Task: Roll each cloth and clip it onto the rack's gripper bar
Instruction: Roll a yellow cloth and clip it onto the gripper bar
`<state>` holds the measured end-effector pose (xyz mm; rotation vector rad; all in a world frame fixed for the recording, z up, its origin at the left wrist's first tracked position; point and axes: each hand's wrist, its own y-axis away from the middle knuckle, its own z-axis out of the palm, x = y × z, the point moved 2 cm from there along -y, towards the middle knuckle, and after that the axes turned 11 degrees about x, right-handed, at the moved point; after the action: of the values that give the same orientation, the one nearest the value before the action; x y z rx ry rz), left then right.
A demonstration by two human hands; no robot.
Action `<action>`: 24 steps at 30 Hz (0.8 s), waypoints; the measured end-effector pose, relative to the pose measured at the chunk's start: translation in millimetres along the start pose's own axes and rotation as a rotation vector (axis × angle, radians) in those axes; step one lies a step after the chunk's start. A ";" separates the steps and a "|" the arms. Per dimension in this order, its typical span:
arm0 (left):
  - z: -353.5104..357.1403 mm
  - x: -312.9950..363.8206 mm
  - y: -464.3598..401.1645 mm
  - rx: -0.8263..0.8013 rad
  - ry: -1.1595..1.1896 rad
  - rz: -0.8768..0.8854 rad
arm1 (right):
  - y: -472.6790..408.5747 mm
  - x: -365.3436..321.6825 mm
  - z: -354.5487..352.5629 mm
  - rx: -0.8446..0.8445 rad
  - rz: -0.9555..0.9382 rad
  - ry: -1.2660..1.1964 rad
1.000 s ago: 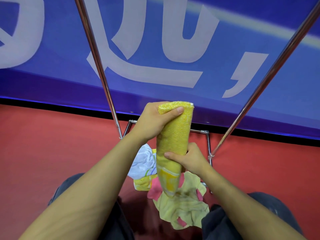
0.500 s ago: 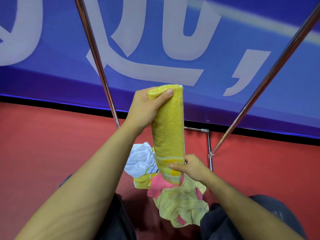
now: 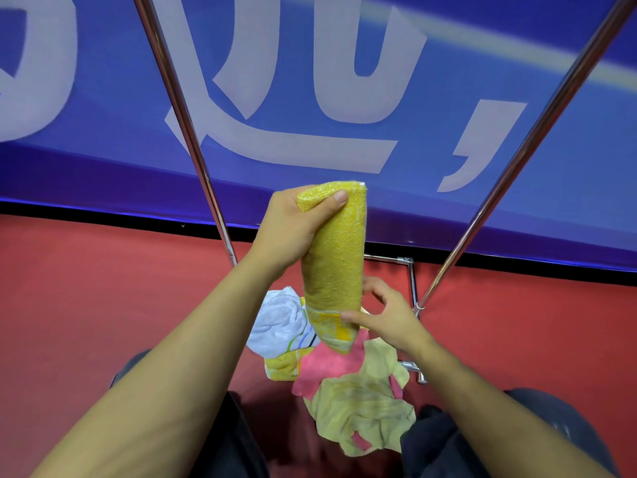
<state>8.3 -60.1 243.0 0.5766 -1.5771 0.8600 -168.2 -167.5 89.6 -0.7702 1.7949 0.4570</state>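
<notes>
A rolled yellow cloth stands upright in front of me. My left hand grips its top end, thumb across the roll. My right hand touches the roll's lower striped end with thumb and fingertips, the fingers loosely spread. Two chrome rack poles, the left pole and the right pole, rise on either side of the cloth. The rack's gripper bar is out of view.
On the red floor below lies a pile of cloths: a white cloth, a pink cloth and a pale yellow cloth. The rack's chrome base frame sits behind them. A blue banner covers the wall.
Both hands raised the rolled cloth, then eased it back down a little. My right hand slid from mid-roll to the bottom end and loosened its grip.
</notes>
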 end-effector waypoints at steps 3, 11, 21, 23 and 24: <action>9.3 -1.2 7.5 -0.055 -0.032 -0.013 | -6.6 -18.4 0.3 0.076 0.008 -0.185; 23.5 0.6 20.6 -0.174 -0.092 -0.013 | -19.2 -44.9 -1.7 0.026 0.050 -0.207; 3.0 7.4 7.9 -0.004 0.005 -0.026 | 5.2 -47.9 12.0 -0.125 0.223 -0.176; -1.4 4.1 4.7 0.035 0.016 -0.042 | 13.6 -49.2 15.6 -0.182 0.261 -0.159; -3.2 2.0 3.7 0.047 0.018 -0.052 | 16.2 -48.2 16.8 -0.198 0.270 -0.148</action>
<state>7.1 -55.2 244.3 0.6389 -1.5222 0.8626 -157.7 -131.7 127.9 -0.6110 1.7371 0.8587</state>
